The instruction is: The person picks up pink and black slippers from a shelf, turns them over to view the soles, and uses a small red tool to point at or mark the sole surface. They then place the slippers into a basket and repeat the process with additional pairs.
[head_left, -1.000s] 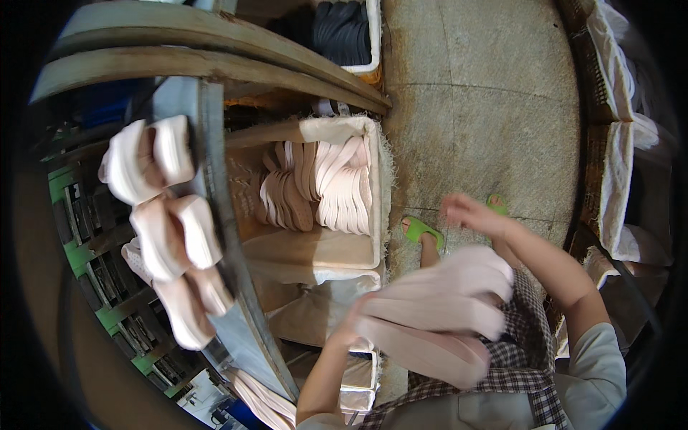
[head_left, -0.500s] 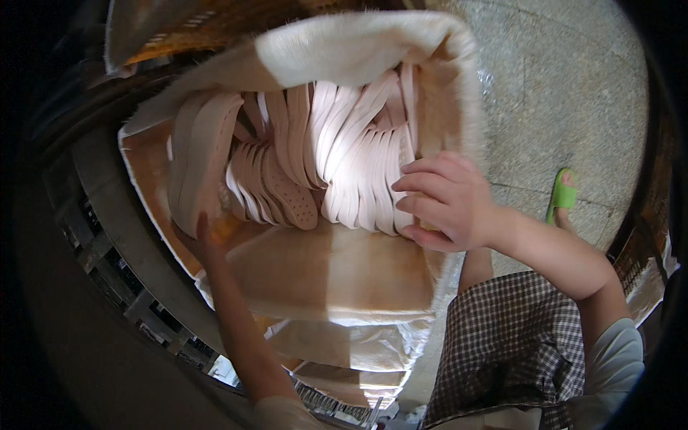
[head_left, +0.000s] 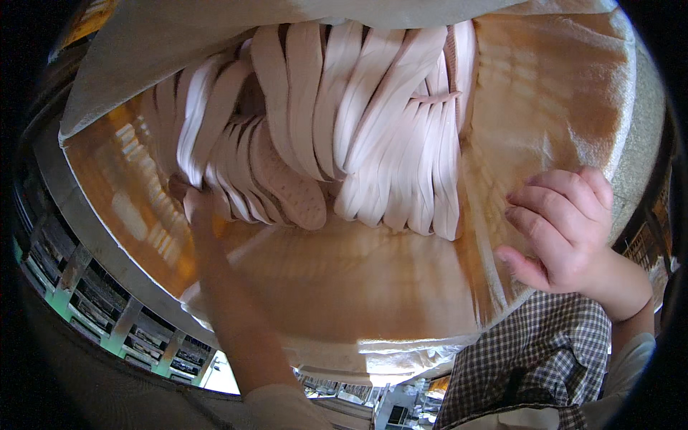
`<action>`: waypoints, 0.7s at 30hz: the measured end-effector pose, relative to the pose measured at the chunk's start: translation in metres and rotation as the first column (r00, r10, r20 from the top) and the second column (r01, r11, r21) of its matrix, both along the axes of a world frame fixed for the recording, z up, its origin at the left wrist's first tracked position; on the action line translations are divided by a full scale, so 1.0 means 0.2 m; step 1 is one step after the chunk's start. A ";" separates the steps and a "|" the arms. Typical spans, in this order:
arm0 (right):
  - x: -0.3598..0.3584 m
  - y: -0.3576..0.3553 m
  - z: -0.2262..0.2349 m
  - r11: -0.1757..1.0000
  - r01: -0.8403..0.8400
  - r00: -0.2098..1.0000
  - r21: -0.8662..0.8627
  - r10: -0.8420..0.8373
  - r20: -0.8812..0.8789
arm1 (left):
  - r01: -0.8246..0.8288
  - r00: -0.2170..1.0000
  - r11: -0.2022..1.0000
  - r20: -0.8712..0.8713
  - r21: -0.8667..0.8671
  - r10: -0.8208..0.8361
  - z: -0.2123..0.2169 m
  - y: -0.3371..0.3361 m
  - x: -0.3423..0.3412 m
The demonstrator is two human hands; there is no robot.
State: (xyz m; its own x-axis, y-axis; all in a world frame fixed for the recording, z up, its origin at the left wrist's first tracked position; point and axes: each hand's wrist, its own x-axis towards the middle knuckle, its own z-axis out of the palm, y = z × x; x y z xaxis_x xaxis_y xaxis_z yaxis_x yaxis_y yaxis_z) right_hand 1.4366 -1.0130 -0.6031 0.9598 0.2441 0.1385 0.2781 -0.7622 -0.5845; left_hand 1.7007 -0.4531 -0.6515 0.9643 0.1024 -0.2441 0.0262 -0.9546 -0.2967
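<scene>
Tan cloth-lined bin (head_left: pixel 358 287), holding pale-pink, shoe-shaped, foam-like soles (head_left: pixel 365 93) on edge.
Right hand (head_left: pixel 562 226): empty, loosely curled, over near right corner. Left hand (head_left: pixel 198 206): at near ends of leftmost soles (head_left: pixel 193 125), grasp or release cannot be told. Leftmost soles: since lowered beside the others, extending the row; long axis near edge to far edge, far ends leaning right.

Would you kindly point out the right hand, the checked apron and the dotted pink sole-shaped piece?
Right hand (head_left: pixel 562 231), head view: back of the hand.
Checked apron (head_left: pixel 527 351), head view: middle of the cloth.
Dotted pink sole-shaped piece (head_left: pixel 292 188), head view: its dotted face.
</scene>
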 end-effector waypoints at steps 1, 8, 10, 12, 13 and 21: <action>0.00 0.00 0.00 1.000 -0.004 1.000 -0.008 0.004 -0.002 | 0.202 0.979 0.979 -0.027 -0.027 -0.203 0.04 0.03 0.03; -0.01 0.00 -0.02 0.993 0.084 0.996 0.078 -0.085 0.004 | -0.044 0.990 0.907 0.100 -0.419 0.094 -0.11 -0.17 0.16; -0.03 0.01 -0.05 0.986 0.094 0.995 0.140 -0.098 0.022 | -0.205 0.978 0.964 0.003 -0.167 0.209 -0.12 -0.27 0.20; -0.06 0.01 -0.07 0.977 0.112 0.991 0.180 -0.123 0.052 | -0.304 0.937 0.944 -0.136 0.130 0.321 -0.03 -0.36 0.24; -0.07 0.02 -0.08 0.972 0.133 0.988 0.193 -0.146 0.056 | -0.096 0.990 0.984 -0.086 0.153 0.110 -0.02 -0.44 0.21; -0.12 -0.16 0.07 0.781 -0.113 0.993 0.615 0.072 0.092 | 0.117 0.975 0.747 0.217 -0.655 0.038 0.30 -1.71 -1.13</action>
